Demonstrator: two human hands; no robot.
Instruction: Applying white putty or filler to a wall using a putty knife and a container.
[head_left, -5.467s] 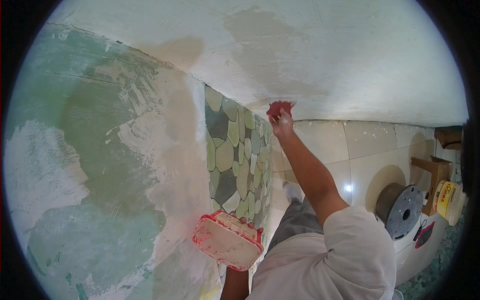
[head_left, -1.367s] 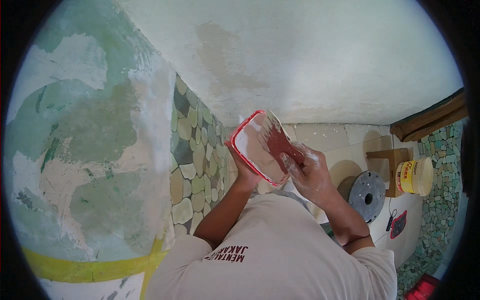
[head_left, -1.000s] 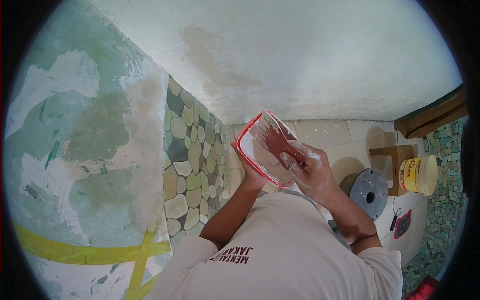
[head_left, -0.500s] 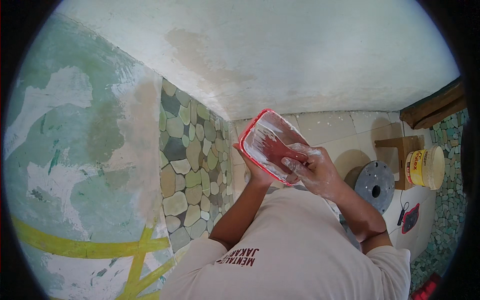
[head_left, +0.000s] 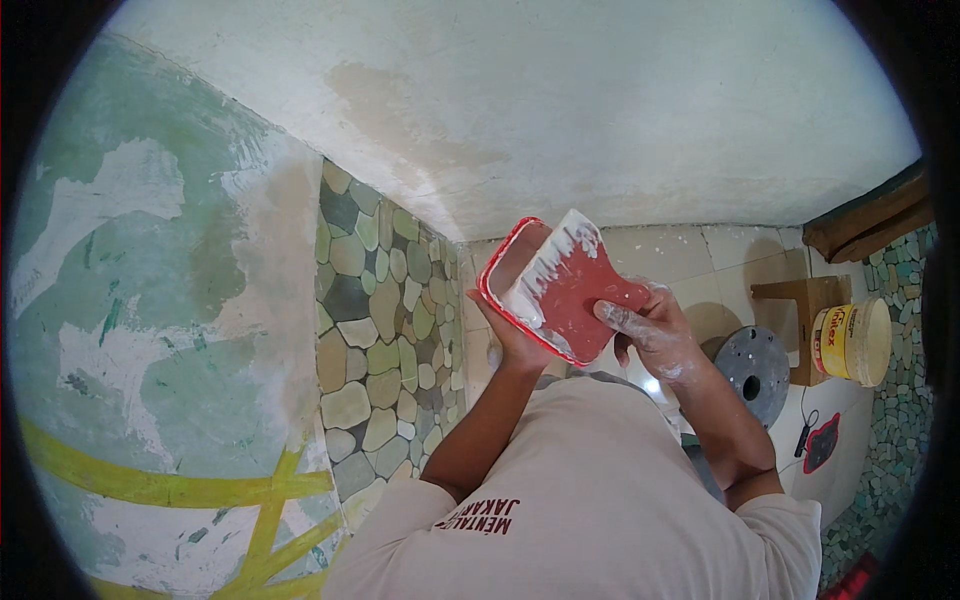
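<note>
My left hand (head_left: 518, 342) cups a red-rimmed tray (head_left: 512, 262) from below and the side, in front of my chest. My right hand (head_left: 655, 333) grips the narrow handle of a wide red putty spreader (head_left: 583, 290), thumb on top. Thick white paste coats the spreader's far edge, which rises above the tray, and its left side lies over the tray's rim. The spreader hides much of the tray's inside. White smears mark my right thumb and fingers.
A white wall (head_left: 620, 120) with a damp-looking patch stands ahead; a patchy green-white surface (head_left: 210, 270) lies left, beside pebble tiling (head_left: 375, 330). To the right are a grey disc with a hole (head_left: 765, 365), a brown stool (head_left: 800, 290) and a yellow-labelled bucket (head_left: 868, 340).
My right hand has lifted the spreader out of the tray and turned it, so its broad red face and paste-covered edge now show. My left hand keeps the tray in nearly the same place.
</note>
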